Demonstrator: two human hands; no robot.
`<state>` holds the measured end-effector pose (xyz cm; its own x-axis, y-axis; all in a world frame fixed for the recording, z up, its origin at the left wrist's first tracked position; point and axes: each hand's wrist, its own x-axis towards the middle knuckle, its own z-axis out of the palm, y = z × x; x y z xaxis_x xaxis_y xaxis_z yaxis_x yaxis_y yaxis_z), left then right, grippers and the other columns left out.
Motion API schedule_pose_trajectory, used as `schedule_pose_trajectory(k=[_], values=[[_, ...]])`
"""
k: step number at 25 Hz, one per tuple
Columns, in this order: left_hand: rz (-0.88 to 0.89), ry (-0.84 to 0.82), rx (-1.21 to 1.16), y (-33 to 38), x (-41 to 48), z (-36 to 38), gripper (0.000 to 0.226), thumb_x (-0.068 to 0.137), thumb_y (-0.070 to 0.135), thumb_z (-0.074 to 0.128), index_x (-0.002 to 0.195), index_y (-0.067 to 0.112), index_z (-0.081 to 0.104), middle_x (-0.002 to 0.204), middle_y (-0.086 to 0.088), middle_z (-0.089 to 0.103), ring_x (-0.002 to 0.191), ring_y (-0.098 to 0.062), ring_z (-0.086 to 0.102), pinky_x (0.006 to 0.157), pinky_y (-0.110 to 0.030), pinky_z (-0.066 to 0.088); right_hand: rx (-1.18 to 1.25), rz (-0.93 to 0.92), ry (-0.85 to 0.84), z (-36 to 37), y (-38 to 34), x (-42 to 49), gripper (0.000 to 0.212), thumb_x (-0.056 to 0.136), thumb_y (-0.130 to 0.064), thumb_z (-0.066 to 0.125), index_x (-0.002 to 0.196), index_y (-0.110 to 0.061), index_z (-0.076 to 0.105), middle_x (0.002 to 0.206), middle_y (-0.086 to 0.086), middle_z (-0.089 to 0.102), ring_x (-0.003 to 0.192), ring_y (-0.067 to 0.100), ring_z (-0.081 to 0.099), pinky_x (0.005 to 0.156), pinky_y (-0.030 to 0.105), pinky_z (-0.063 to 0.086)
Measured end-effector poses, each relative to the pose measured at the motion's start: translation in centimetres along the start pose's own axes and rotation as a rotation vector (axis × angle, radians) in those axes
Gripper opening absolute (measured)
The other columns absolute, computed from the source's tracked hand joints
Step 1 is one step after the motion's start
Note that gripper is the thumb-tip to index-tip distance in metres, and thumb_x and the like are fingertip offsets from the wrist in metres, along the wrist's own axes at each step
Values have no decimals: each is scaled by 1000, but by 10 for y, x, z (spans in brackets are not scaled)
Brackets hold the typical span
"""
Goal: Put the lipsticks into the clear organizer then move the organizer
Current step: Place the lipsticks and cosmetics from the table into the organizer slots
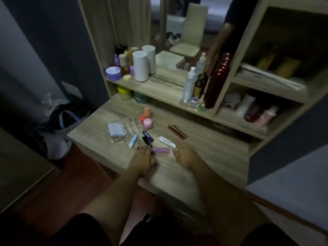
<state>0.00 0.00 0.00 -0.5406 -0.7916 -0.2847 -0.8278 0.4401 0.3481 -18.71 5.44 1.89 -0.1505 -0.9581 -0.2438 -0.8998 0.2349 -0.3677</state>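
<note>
Reaching for the first lipstick

My left hand (144,158) lay flat with fingers spread, its tips touching the pink lipstick tube (161,150); my right hand (184,154) hovered open and empty beside it. None seemed loaded yet, I judged. The clear organizer (130,127) sat further back on the dresser top (204,153), a lilac case (116,129) lying on it and small jars (147,123) crowding its right side. Next I needed a pinch on the tube, steering round the dark tubes (148,137) between.
</note>
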Motion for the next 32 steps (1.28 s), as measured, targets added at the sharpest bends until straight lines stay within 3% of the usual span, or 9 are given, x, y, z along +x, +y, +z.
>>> schedule_pose_trajectory(k=[4,6,8,11,16,21,28,32], values=[[-48,83,-159,-20,15,2,46,96,16,43,138,-1,35,145,-25,39,133,-35,37,114,-39,28,31,10,10,8,-2,45,53,102,-24,32,148,-3,18,158,14,19,145,23,20,119,32,16],[-112,178,-272,-24,24,6,29,92,7,47,119,-1,52,122,-25,58,112,-38,54,99,-41,42,77,2,4,12,-2,68,53,100,-16,35,149,-4,17,158,13,20,145,26,21,119,32,19],[-220,279,-376,-22,29,7,20,90,4,49,107,1,58,112,-23,60,99,-37,58,88,-40,45,83,-28,25,13,1,85,53,99,-9,36,149,-5,18,156,14,23,143,28,24,114,29,21],[-379,294,-514,-16,36,12,18,91,8,52,107,1,56,117,-23,53,95,-38,59,85,-40,47,8,2,17,15,7,105,54,97,-4,35,149,-8,21,156,13,24,143,27,23,117,34,18],[-523,309,-578,-12,46,13,25,89,8,55,111,-2,51,122,-24,48,96,-39,56,85,-41,46,-97,26,63,21,14,115,59,92,-5,42,147,-4,20,154,15,27,141,25,28,117,31,21],[-627,344,-671,-11,50,11,28,86,5,60,111,-2,49,113,-25,57,99,-36,58,86,-41,47,-239,-19,66,19,13,125,63,89,-5,53,146,-13,26,150,15,32,137,26,33,113,31,27],[-768,449,-780,-4,53,15,27,82,3,64,105,-2,52,101,-24,66,94,-35,62,83,-42,49,-267,-34,81,17,20,133,31,91,-5,47,122,-4,50,126,20,56,115,33,52,95,38,43],[-816,506,-960,-1,53,14,34,77,9,71,107,2,55,89,-12,67,82,-24,62,80,-38,54,-221,-83,61,19,28,135,30,91,-7,47,121,-4,51,130,19,52,118,33,51,98,38,42]])
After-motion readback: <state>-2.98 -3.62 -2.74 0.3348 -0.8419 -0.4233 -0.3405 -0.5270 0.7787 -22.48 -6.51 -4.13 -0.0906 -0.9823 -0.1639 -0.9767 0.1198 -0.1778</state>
